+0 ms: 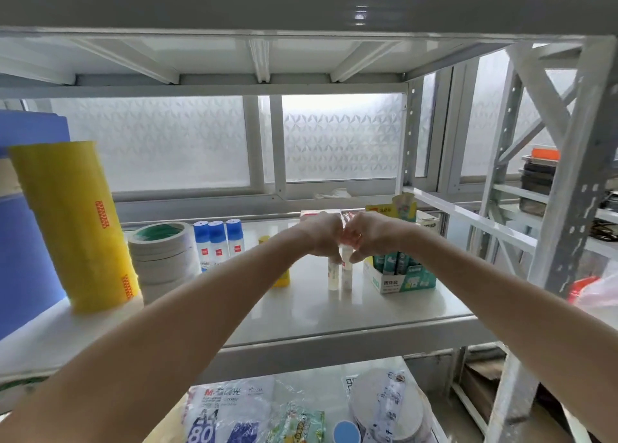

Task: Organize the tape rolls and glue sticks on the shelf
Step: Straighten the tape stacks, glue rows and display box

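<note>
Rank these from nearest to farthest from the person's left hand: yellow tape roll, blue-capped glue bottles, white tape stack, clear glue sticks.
1. Clear glue sticks, at the left hand's fingertips.
2. Blue-capped glue bottles, to its left.
3. White tape stack, farther left.
4. Yellow tape roll, far left.

Shelf (334, 312) holds stacked tape rolls (164, 252), 3 blue bottles (216, 242), teal box (401, 275).
</note>
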